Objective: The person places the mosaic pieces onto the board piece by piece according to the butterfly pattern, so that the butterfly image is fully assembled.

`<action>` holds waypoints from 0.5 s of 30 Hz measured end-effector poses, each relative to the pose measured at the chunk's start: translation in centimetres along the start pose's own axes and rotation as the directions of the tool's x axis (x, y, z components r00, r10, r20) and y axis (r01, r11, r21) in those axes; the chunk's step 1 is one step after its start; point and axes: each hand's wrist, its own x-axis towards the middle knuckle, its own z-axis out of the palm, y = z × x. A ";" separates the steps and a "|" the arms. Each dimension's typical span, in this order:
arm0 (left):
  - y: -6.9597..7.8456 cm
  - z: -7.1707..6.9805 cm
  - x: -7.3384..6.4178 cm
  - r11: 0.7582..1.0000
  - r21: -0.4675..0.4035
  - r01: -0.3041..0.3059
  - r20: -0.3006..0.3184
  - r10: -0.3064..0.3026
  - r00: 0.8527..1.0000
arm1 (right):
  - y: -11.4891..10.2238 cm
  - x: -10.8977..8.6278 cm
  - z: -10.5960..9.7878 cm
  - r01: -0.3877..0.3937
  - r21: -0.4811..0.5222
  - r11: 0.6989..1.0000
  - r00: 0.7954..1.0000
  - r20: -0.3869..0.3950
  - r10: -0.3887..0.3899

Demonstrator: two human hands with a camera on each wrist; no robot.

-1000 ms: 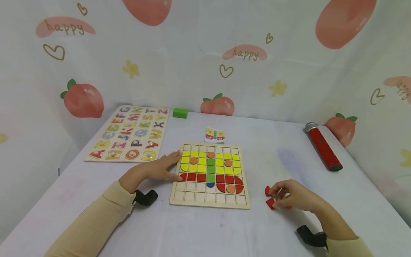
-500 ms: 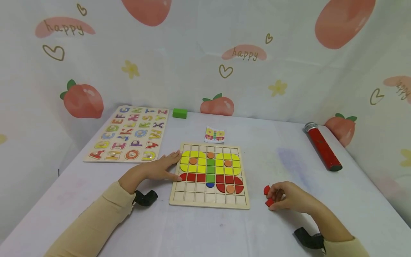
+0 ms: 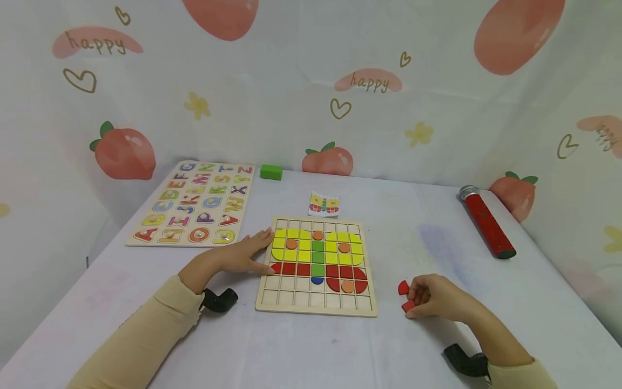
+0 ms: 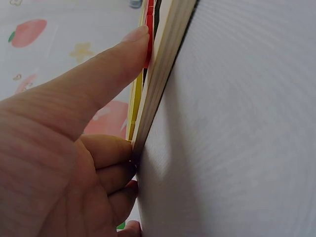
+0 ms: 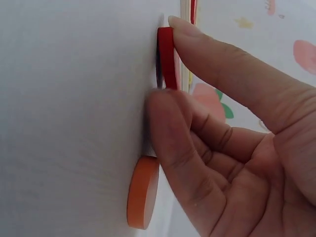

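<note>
In the head view my left hand [image 3: 238, 256] rests at the left edge of a wooden grid board [image 3: 316, 303]. Its thumb lies on the end of a row of red tiles [image 3: 290, 268]; the fingers stretch along the rim. Yellow, green, red, blue and orange pieces form a butterfly on the board. To the right of the board, my right hand [image 3: 439, 297] pinches a small red tile [image 5: 168, 58] between thumb and finger, low at the tabletop. A second red piece [image 3: 403, 287], with a rounded side, lies just beyond it. An orange disc [image 5: 143, 192] sits under that hand, hidden in the head view.
A wooden alphabet board [image 3: 194, 205] lies at the back left, with a green block [image 3: 271, 172] beside it. A small butterfly picture card [image 3: 323, 205] is behind the grid board. At the far right lies a red microphone [image 3: 488, 224]. A printed curtain hangs behind.
My right hand has shifted slightly left and its fingers have closed in on the near red tile. The left hand keeps its place on the board.
</note>
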 end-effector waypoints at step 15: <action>-0.2 0.2 0.0 1.000 -0.002 0.006 -0.007 -0.006 1.000 | -2.0 3.0 0.0 0.100 0.095 0.990 0.987 0.116 -0.111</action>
